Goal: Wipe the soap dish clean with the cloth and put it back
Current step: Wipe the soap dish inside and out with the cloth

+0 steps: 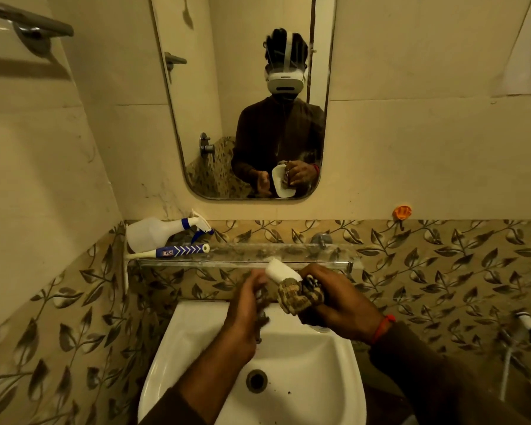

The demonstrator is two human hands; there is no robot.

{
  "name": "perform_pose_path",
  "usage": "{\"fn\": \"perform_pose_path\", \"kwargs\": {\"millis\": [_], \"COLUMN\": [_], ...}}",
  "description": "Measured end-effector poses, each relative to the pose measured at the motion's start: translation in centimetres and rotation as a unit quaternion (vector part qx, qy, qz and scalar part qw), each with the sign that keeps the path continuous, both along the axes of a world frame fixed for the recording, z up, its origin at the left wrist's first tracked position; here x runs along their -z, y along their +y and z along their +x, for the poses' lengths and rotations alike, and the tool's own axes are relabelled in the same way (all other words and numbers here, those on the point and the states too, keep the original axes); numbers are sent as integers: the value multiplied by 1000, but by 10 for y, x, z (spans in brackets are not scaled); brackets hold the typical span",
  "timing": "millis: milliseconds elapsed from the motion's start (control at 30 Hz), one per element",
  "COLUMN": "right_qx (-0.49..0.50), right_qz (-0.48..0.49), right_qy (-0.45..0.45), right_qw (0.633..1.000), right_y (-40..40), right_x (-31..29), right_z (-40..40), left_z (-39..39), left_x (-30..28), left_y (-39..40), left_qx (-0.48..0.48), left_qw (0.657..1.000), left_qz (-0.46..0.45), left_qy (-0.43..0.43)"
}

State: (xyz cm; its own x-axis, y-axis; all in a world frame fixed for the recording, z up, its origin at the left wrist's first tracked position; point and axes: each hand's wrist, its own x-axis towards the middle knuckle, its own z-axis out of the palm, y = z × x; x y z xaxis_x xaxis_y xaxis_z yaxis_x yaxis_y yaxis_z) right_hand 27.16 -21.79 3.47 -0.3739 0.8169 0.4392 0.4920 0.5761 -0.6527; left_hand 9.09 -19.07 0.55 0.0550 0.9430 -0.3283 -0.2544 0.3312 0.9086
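1. The toothpaste tube [178,250] lying on the glass shelf [258,256] carried a small red-and-white label patch on its blue band; its characters were too blurred to read
2. Beside that patch ran a row of white chevron marks along the blue part of the tube, a pattern rather than lettering
3. The white spray bottle [154,230] behind the tube showed no readable print
4. Nothing else in view carried legible text, numbers or signs
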Motion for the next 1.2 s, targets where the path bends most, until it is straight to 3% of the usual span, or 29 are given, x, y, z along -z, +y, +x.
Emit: {"fn": "perform_pose_path", "kwargs": {"millis": [67,133,233,367,467,533,633,700,767,833,867,933,1000,1067,1200], "right_qx": [-19,-55,-90,-108,-107,-93,-97,-110,-113,-117,-122,-135,-150,-162,-163], "right_qz": [-24,-61,-119,-134,-149,-128,-104,-128,-138,-151,-160,-174,-182,-187,-162], "right_qy": [6,4,43,55,61,70,132,200,223,210,202,184,179,187,242], "right_qw": [1000,997,988,984,981,985,981,965,958,959,958,958,955,951,943], "right_y": [-2,-6,-10,-15,-18,-19,-19,-21,-22,-24,-24,-25,-24,-23,-21], "right_x": [-4,-9,-17,-22,-21,-22,-24,-28,-29,-28,-28,-30,-32,-33,-30], "right_z": [3,0,-9,-15,-10,-4,2,1,0,0,-1,-3,-6,-8,-10], "left_z": [1,3,8,12,6,-3,-12,-9,-4,-6,-8,-10,-8,-5,-2], "left_x": [-3,-8,-10,-22,-38,-50,-51,-45,-40,-28,-23,-14,-9,-16,-32], "left_y": [0,-2,-3,-12,-10,-4,-1,-6,-7,-2,-2,-5,-4,-6,-17], "left_qx": [-49,-44,-59,-100,-140,-159,-118,-62,-46,-78,-95,-94,-81,-75,-63], "left_qw": [977,931,899,952,958,965,957,950,962,987,978,904,846,875,963], "left_qz": [198,340,394,289,244,152,-22,-66,-44,83,186,381,457,416,252], "left_qy": [59,124,183,29,-58,-144,-265,-298,-264,-113,-9,169,264,238,79]}}
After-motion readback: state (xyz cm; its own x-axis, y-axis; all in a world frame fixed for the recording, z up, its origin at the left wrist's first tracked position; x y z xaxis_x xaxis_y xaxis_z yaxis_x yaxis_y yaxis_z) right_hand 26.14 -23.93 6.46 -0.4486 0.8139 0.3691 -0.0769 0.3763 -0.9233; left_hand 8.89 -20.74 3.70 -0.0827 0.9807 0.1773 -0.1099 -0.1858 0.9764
